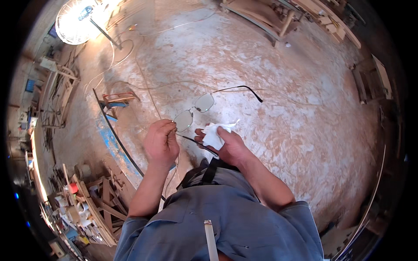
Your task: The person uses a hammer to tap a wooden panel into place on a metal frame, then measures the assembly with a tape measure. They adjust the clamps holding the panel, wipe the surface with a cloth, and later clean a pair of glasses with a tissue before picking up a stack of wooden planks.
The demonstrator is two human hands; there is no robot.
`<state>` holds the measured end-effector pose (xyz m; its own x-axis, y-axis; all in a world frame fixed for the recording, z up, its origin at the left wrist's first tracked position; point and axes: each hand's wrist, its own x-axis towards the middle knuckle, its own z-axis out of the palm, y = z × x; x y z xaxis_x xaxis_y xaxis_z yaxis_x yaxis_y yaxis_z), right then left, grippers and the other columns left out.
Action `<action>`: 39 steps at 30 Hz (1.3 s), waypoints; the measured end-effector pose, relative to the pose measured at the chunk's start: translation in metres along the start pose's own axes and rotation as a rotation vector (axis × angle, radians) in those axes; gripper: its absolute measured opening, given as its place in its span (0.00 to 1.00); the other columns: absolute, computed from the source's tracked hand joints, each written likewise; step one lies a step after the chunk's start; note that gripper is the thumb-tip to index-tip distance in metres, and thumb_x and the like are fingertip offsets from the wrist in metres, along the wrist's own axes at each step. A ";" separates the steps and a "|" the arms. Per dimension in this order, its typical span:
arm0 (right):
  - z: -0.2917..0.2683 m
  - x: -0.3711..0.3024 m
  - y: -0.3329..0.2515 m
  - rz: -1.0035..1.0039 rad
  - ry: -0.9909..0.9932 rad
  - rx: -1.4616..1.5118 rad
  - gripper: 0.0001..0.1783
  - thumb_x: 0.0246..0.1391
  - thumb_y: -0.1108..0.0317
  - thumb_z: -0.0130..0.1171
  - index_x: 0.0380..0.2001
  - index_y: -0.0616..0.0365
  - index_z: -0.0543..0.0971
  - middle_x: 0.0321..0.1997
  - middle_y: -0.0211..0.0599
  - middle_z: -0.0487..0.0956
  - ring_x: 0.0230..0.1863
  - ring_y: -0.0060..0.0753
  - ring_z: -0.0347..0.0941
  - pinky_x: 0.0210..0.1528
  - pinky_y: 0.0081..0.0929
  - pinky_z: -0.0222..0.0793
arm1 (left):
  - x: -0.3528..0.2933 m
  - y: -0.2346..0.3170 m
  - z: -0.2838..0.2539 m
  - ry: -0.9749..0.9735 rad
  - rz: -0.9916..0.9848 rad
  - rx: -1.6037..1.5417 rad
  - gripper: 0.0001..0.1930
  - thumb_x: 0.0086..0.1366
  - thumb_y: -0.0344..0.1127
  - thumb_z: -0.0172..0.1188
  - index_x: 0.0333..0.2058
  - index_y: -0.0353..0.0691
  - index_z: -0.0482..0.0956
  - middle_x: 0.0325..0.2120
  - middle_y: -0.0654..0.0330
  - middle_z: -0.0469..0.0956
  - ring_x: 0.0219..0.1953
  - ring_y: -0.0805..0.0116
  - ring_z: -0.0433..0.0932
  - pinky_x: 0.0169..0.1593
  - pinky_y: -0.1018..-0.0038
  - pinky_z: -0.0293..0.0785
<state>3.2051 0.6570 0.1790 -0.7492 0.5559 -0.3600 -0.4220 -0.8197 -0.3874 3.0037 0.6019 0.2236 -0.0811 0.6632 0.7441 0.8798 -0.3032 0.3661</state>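
My left hand pinches a pair of eyeglasses at the outer corner of the frame, beside one lens. The glasses have thin metal rims, clear lenses and dark-tipped temples. One temple stretches out to the far right, while the other runs down toward my right hand. In my right hand is a crumpled white tissue, held between the thumb and fingers just below the lenses. The tissue appears apart from the lenses. Part of it is hidden by my thumb.
A lit round fan stands at the far left, with cables trailing over the dusty floor. Beside my left arm is a blue worn bench with a frame saw. Wood scraps fill a bin at lower left. A wooden table stands far off.
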 end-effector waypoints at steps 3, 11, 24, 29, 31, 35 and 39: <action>0.023 0.024 -0.025 -0.035 -0.175 0.016 0.24 0.67 0.57 0.42 0.58 0.62 0.66 0.59 0.47 0.71 0.59 0.44 0.69 0.60 0.43 0.65 | 0.024 0.012 0.024 0.003 -0.030 0.037 0.11 0.54 0.16 0.59 0.35 0.37 0.74 0.30 0.52 0.77 0.31 0.58 0.77 0.34 0.71 0.73; 0.022 0.077 -0.066 0.076 -0.068 0.090 0.23 0.68 0.52 0.39 0.54 0.58 0.69 0.51 0.36 0.75 0.53 0.34 0.72 0.58 0.39 0.66 | 0.054 0.016 0.073 0.032 -0.143 0.122 0.10 0.49 0.24 0.64 0.32 0.39 0.77 0.30 0.57 0.76 0.31 0.59 0.76 0.34 0.68 0.72; 0.072 0.167 -0.078 0.106 0.040 -0.020 0.21 0.66 0.52 0.47 0.48 0.59 0.72 0.47 0.37 0.77 0.46 0.28 0.74 0.49 0.29 0.70 | 0.085 -0.064 0.084 0.113 -0.034 0.149 0.13 0.43 0.24 0.64 0.31 0.41 0.78 0.31 0.62 0.76 0.33 0.62 0.76 0.37 0.68 0.70; 0.082 0.188 -0.065 0.215 0.169 -0.016 0.17 0.66 0.59 0.47 0.46 0.63 0.71 0.40 0.36 0.77 0.40 0.28 0.73 0.44 0.28 0.70 | 0.084 -0.093 0.074 0.097 -0.036 0.193 0.12 0.42 0.26 0.65 0.29 0.42 0.79 0.30 0.63 0.76 0.34 0.63 0.74 0.39 0.66 0.67; 0.090 0.192 -0.074 0.177 0.098 -0.032 0.16 0.65 0.62 0.47 0.46 0.65 0.71 0.41 0.39 0.78 0.41 0.30 0.75 0.45 0.29 0.71 | 0.081 -0.093 0.068 0.058 -0.049 0.197 0.12 0.42 0.26 0.65 0.29 0.43 0.79 0.31 0.63 0.76 0.34 0.64 0.73 0.39 0.66 0.67; 0.084 0.204 -0.073 0.043 0.031 -0.017 0.14 0.63 0.65 0.49 0.43 0.66 0.74 0.42 0.42 0.80 0.41 0.34 0.77 0.44 0.29 0.73 | 0.078 -0.095 0.069 0.059 -0.073 0.212 0.12 0.42 0.27 0.64 0.30 0.43 0.79 0.32 0.63 0.76 0.35 0.63 0.73 0.39 0.66 0.67; 0.088 0.201 -0.058 0.167 0.115 0.005 0.16 0.63 0.61 0.51 0.43 0.63 0.75 0.39 0.38 0.79 0.40 0.30 0.77 0.44 0.27 0.73 | 0.072 -0.100 0.066 0.016 -0.075 0.141 0.14 0.40 0.29 0.61 0.31 0.43 0.79 0.33 0.63 0.76 0.36 0.62 0.72 0.39 0.64 0.69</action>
<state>3.0337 0.8047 0.2040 -0.7458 0.4240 -0.5139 -0.2994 -0.9024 -0.3099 2.9408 0.7248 0.2035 -0.1558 0.6691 0.7267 0.9277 -0.1535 0.3402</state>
